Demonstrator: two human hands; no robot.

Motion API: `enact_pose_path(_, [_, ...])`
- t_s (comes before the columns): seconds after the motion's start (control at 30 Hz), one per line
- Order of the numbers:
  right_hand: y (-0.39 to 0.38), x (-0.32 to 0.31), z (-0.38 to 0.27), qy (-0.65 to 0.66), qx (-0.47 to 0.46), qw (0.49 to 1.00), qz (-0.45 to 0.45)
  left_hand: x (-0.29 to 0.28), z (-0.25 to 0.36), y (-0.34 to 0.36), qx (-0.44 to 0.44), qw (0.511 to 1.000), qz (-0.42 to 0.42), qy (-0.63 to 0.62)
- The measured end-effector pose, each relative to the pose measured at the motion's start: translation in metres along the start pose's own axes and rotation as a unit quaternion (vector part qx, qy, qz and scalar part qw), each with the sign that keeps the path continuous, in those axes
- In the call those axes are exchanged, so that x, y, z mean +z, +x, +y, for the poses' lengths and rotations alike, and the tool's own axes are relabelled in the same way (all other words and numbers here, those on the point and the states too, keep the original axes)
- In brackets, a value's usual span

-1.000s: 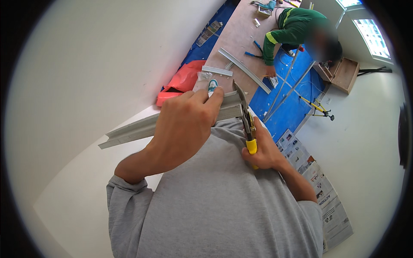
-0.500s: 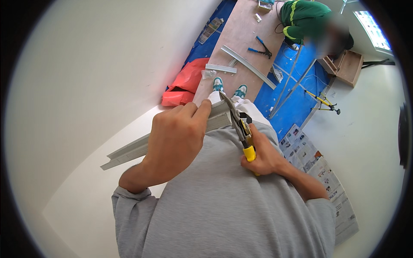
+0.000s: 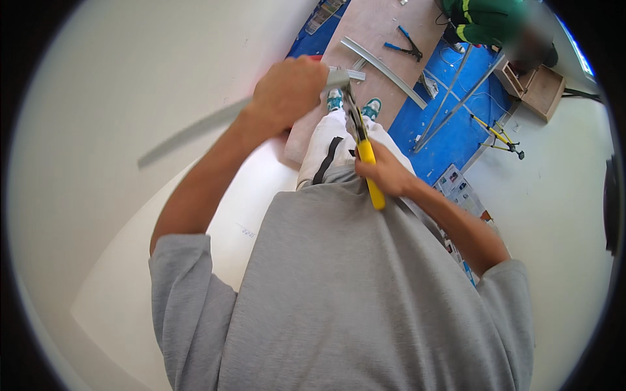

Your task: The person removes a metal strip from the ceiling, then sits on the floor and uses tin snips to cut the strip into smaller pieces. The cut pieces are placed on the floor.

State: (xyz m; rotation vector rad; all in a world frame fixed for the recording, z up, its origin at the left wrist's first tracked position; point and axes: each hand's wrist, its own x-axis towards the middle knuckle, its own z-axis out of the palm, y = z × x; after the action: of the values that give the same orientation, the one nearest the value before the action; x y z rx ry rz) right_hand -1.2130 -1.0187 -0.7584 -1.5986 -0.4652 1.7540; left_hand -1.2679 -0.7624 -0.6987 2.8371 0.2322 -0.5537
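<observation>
My left hand [image 3: 290,91] is closed round a long grey metal channel [image 3: 195,130], held out in front of me. One end of the channel slants down toward the left wall; the other sticks out just past my knuckles. My right hand [image 3: 385,171] grips the yellow handles of a pair of tin snips [image 3: 354,120]. The snips' jaws point away from me and meet the channel's short end. Whether the blades are closed on the metal I cannot tell, as that spot is small and blurred.
On the wooden board [image 3: 375,26] beyond my feet lie metal strips [image 3: 385,72] and a blue-handled tool [image 3: 407,47]. A person in green [image 3: 492,23] crouches at far right, near a wooden box [image 3: 541,91]. Right: long rails [image 3: 447,107], a yellow-black stand [image 3: 499,137], newspaper [image 3: 456,186]. White wall at left.
Both hands have moved forward, away from my body, with the channel and the snips. The channel has turned so its narrower side shows. The snips' handles stand more upright in the view.
</observation>
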Motion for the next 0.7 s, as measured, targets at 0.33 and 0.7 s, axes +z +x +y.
enact_pose_path(0.33, [0.121,0.008,0.056,0.175,0.070,0.981,-0.037,0.085,-0.071,0.073,-0.014,0.987,-0.154,-0.047])
enact_pose_path(0.7, [0.123,0.042,0.084,0.109,0.031,0.993,-0.029,0.127,-0.083,0.038,-0.069,0.982,-0.166,-0.053])
